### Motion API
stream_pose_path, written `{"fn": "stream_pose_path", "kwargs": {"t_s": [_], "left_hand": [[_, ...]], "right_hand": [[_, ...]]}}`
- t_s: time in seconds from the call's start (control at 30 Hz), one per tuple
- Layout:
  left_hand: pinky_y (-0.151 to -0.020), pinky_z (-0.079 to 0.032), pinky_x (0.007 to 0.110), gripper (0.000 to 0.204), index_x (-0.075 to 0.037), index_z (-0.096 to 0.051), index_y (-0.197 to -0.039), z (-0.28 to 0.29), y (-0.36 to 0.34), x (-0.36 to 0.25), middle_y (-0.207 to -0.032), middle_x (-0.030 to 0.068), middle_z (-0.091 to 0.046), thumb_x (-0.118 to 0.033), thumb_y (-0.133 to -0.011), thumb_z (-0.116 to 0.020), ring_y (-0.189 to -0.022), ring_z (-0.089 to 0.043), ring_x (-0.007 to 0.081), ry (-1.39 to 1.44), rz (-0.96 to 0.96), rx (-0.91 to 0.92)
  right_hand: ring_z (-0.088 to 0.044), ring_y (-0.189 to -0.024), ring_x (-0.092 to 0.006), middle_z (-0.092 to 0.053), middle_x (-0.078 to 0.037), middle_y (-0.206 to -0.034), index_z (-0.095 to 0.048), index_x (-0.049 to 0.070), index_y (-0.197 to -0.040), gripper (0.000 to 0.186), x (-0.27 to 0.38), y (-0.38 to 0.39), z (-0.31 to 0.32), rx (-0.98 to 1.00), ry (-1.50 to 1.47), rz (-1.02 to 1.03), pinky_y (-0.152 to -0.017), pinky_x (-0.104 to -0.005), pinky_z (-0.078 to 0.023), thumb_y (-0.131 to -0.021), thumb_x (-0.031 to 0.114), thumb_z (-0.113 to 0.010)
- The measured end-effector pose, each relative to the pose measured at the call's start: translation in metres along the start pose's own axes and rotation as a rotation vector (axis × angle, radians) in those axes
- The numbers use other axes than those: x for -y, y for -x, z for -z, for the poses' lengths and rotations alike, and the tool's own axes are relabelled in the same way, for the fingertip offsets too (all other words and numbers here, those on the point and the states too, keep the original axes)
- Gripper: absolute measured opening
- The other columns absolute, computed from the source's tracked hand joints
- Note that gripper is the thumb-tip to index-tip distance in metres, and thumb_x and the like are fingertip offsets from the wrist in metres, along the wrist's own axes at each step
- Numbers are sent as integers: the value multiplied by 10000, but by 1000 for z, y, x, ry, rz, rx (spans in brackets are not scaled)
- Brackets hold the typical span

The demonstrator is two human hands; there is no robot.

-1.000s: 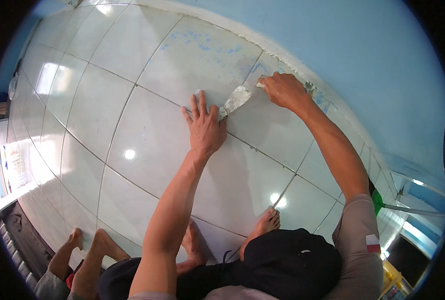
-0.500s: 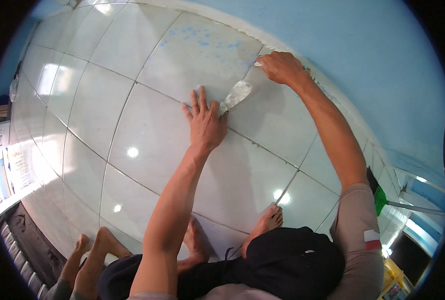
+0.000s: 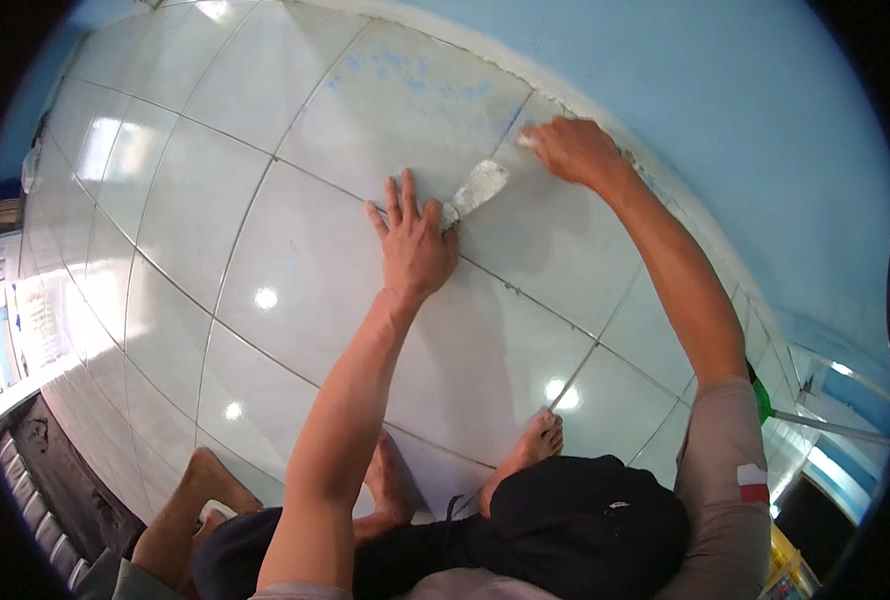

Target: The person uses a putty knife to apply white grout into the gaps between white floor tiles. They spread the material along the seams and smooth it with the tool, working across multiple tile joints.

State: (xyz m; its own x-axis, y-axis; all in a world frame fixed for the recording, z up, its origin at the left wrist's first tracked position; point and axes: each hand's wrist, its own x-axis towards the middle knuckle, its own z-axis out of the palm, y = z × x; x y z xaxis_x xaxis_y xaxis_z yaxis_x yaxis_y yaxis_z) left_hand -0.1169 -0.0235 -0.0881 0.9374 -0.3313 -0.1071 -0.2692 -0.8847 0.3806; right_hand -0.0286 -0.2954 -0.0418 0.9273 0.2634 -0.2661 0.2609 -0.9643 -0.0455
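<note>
My left hand [image 3: 412,240] leans on the white floor tiles with several fingers spread. A putty knife [image 3: 480,187] with a whitish, crusted blade is held between its thumb and index finger; the handle is hidden under the palm. My right hand [image 3: 575,150] is closed near the foot of the wall, just above the tile by a grout line. A small pale piece [image 3: 527,138] sticks out from its fingertips, too little of it showing to name. Blue paint specks [image 3: 410,72] dot the tile ahead of my hands.
A blue wall [image 3: 725,120] rises along the far right, with a rough white edge at its foot. Behind my right arm stands a green broom [image 3: 762,398]. Another person's bare leg [image 3: 190,500] is at lower left, beside a dark slatted thing [image 3: 40,495].
My right hand has drawn back a little toward me and to the right, still closed. My left hand and the putty knife hold their place. The other person's legs have shifted.
</note>
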Motion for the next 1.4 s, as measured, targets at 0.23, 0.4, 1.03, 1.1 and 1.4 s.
{"fn": "stream_pose_path", "kwargs": {"t_s": [0.23,0.4,1.03,1.1,1.4], "left_hand": [[-1189,-92,766,296,-11,-586,-1125,-2,4,2,-1666,302,-209,-200,-922,-690,-1555,-133,528,33,-16,-19],[-1192,-84,765,295,-11,-586,-1125,-4,2,-5,-1664,304,-213,-205,-926,-687,-1555,-136,526,49,-18,-23],[-1211,-99,729,355,40,-603,-1142,-15,-3,-1,-1658,259,-284,-262,-962,-658,-1555,-192,471,61,-21,-122],[-1213,-109,723,381,42,-612,-1163,-17,-6,-4,-1662,253,-282,-283,-969,-656,-1555,-197,465,62,-13,-91],[-1177,-169,744,438,64,-610,-1216,0,-2,18,-1678,262,-228,-304,-983,-652,-1563,-188,451,-43,-53,27]], "right_hand": [[-729,-910,-413,-737,-204,-941,-748,77,-1082,210,3,13,-3,45,-60,52,-793,-501,-594,-928,77,-605],[-719,-866,-406,-726,-210,-910,-713,165,-1275,316,3,6,-14,-12,17,24,-778,-518,-584,-1020,178,-527],[-721,-837,-400,-697,-254,-953,-701,47,-1162,239,46,54,-33,-113,-212,-75,-739,-515,-588,-987,127,-559],[-720,-812,-414,-702,-268,-890,-704,9,-1117,219,57,49,-48,-315,-266,-122,-722,-527,-584,-954,82,-577],[-727,-761,-417,-711,-254,-834,-529,-44,-1363,449,90,252,-80,-27,-332,-285,-657,-498,-583,-953,137,-552]]}}
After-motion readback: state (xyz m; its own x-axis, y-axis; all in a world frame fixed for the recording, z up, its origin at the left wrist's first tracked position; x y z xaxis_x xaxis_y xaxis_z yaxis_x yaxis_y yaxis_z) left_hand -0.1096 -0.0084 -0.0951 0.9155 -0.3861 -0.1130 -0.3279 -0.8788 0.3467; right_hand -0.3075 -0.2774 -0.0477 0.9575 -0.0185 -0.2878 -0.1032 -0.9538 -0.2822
